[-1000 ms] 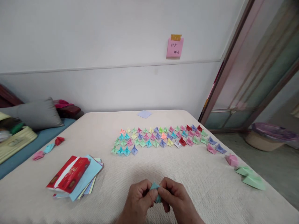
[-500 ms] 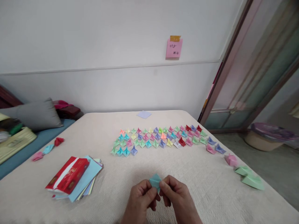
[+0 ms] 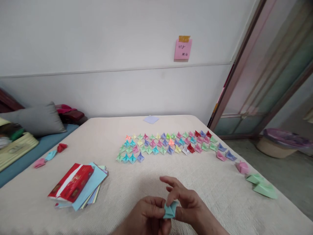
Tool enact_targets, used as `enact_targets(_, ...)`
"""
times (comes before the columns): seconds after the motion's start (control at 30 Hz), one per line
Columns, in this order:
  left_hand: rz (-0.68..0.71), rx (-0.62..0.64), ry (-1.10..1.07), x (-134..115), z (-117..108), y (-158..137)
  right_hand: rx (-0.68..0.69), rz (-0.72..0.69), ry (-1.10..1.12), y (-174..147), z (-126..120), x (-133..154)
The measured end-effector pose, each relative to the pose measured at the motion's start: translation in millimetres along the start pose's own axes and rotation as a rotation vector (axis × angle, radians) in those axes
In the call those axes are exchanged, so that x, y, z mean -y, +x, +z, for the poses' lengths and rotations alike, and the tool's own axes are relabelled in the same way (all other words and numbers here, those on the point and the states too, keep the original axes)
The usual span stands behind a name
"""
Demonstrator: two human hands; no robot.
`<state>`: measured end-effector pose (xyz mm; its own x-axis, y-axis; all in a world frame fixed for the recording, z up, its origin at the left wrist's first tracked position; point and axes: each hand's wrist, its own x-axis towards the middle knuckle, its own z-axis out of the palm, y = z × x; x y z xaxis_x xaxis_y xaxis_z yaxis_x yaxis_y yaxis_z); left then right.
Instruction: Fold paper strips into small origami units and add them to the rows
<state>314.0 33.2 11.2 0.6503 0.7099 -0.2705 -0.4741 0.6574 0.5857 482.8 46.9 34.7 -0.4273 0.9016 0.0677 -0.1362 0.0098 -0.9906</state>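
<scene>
A small folded piece of light-blue paper (image 3: pixel 170 210) is held up low in the middle of the view, above the table's front part. My left hand (image 3: pixel 150 213) pinches its left side between thumb and fingers. On its right side, my right hand (image 3: pixel 187 202) grips with the thumb below and a bent finger at the upper edge, while other fingers stretch out to the upper left. The paper's lower edge lies partly behind my fingers. Beyond my hands stand several rows of small folded paper boats (image 3: pixel 155 150) in many colours.
A red packet (image 3: pixel 73 182) lies on a stack of coloured paper (image 3: pixel 89 192) at left. Three folded pieces (image 3: pixel 51 155) sit near the left edge. Larger green folded boats (image 3: pixel 265 189) and a pink piece (image 3: pixel 243 167) line the right edge. A lilac sheet (image 3: pixel 151 119) lies at the back.
The light-blue paper has come lower and a little to the right, and it is turned to another side. My right hand has shifted its hold, some fingers now spread upward.
</scene>
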Motion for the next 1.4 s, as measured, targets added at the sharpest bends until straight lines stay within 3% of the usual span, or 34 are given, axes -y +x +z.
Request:
enact_targets(0.13, 0.033, -0.095, 0.197, -4, 3, -2, -0.065, -0.026, 0.026, 3, -1, -2)
enact_targets(0.27, 0.344, -0.322, 0.527, -13, 4, -5, -0.053, 0.088, 0.006, 4, 2, -2)
enact_targets(0.33, 0.406, -0.332, 0.585, -13, 3, -5, -0.060, 0.145, -0.031, 4, 5, -4)
enact_targets(0.43, 0.409, -0.306, 0.626, -9, 1, -4, -0.093, 0.174, -0.014, 5, 10, -9)
enact_targets(0.6, 0.471, -0.401, 0.587, -7, -1, -1, -0.136, 0.165, 0.179, 9, 13, -15)
enact_targets(0.93, 0.577, -0.433, 0.520, 3, -1, 0, -0.358, 0.114, 0.247, 4, 25, -25)
enact_targets(1.17, 0.613, -0.416, 0.459, 6, -5, 1, -0.353, -0.028, 0.073, -1, 25, -22)
enact_targets(1.4, 0.577, -0.385, 0.488, -1, -1, -5, -0.197, -0.299, -0.247, -6, 15, -14)
